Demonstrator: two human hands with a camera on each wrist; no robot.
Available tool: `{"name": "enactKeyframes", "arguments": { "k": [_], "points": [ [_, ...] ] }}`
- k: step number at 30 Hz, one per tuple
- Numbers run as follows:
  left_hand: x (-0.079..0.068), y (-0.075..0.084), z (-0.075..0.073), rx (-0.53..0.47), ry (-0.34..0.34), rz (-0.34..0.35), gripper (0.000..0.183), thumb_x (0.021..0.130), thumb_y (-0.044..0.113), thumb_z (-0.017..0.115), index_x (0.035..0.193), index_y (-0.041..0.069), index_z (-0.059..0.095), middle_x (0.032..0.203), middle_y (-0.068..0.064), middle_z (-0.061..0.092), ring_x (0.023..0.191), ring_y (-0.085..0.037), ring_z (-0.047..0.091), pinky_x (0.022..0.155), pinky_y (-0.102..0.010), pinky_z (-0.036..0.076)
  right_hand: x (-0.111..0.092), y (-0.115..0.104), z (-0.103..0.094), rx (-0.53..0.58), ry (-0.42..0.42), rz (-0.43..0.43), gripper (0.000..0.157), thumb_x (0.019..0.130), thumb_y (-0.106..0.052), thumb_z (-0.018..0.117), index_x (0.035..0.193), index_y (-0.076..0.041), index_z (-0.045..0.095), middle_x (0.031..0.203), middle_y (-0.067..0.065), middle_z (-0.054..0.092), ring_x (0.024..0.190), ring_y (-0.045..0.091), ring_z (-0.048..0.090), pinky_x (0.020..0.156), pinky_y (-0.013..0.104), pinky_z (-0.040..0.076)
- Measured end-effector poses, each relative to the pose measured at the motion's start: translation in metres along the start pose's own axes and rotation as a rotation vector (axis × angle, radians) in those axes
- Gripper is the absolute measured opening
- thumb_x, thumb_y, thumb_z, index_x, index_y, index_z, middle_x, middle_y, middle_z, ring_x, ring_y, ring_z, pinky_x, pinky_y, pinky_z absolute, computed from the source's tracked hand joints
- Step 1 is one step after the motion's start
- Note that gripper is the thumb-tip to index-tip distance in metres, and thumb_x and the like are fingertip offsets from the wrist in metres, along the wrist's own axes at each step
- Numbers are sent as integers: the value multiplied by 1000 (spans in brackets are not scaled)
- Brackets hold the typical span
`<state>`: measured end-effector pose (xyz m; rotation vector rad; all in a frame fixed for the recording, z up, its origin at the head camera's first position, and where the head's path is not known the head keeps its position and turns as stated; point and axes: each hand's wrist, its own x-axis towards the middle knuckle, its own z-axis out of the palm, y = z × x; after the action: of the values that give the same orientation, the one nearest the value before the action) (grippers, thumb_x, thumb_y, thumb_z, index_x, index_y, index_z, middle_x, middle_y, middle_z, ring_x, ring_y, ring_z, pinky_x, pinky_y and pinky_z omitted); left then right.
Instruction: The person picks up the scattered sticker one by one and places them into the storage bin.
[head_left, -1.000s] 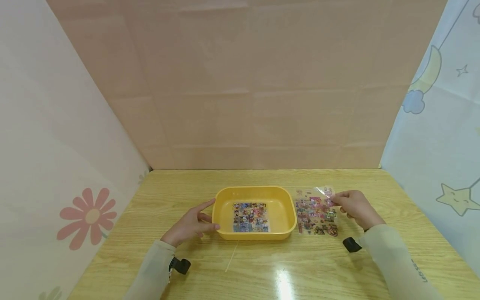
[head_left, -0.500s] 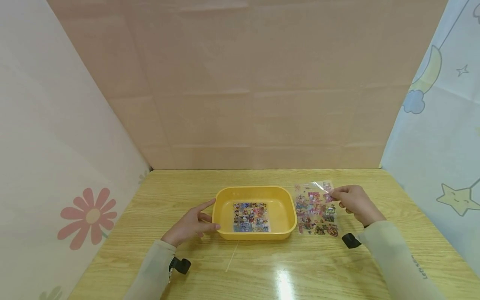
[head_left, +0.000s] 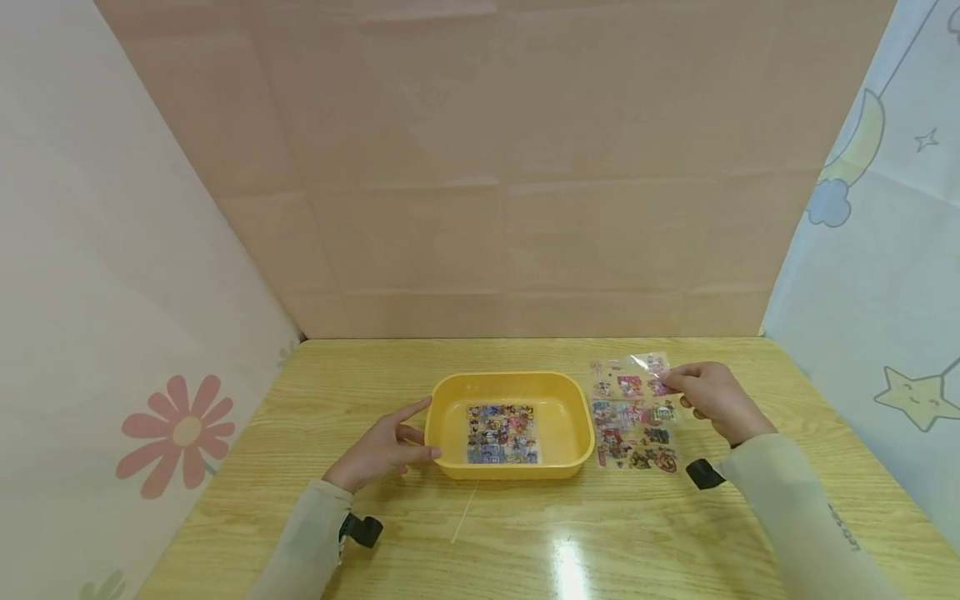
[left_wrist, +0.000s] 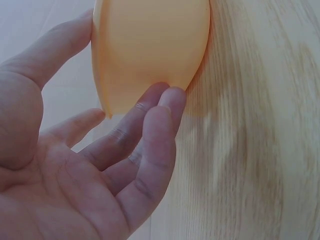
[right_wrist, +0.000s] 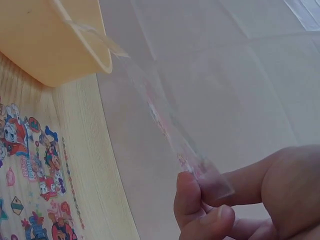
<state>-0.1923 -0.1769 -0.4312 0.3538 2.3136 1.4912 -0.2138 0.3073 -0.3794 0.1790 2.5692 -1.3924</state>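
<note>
A transparent sticker sheet with colourful cartoon prints is pinched at its right edge by my right hand. In the right wrist view this sheet is seen nearly edge-on, raised above the table between thumb and fingers. Beneath it, another printed sticker sheet lies flat on the wood. My left hand rests against the left end of a yellow plastic tray, thumb and index finger at the rim. In the left wrist view the other fingers bend loosely by its outer wall. Inside the tray lies a sticker sheet.
The wooden table carries the tray near its middle. A pinkish-beige backdrop rises behind it. Patterned white cloths stand along the left and right sides. Black wrist cameras sit on both wrists.
My right hand has moved slightly away from me and lifted the upper sticker sheet, uncovering more of the one beneath. My left hand and the tray have stayed put.
</note>
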Motion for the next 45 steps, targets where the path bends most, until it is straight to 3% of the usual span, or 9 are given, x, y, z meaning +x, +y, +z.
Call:
{"name": "enactKeyframes", "arguments": {
  "k": [13, 22, 45],
  "points": [
    [3, -3, 0, -1, -7, -6, 93, 86, 30, 81, 160, 19, 25, 109, -11, 72, 80, -28, 65, 57, -34, 51, 1, -13, -1, -5, 0, -21, 51, 107, -33, 46, 137, 8, 52, 120, 15, 60, 68, 16, 46, 60, 31, 41],
    [5, -8, -1, -7, -12, -5, 94, 86, 32, 81, 160, 21, 26, 108, -11, 72, 82, -28, 66, 56, -35, 51, 5, -20, 2, 0, -6, -25, 52, 107, -32, 47, 140, 8, 50, 122, 17, 59, 66, 14, 43, 58, 30, 40],
    [1, -1, 0, 2, -9, -4, 92, 87, 28, 80, 160, 17, 25, 109, -12, 71, 80, -29, 65, 56, -36, 52, 11, -38, 33, 42, -23, -41, 39, 106, -22, 49, 132, 6, 56, 100, 5, 68, 66, 14, 45, 53, 28, 38]
  ]
}}
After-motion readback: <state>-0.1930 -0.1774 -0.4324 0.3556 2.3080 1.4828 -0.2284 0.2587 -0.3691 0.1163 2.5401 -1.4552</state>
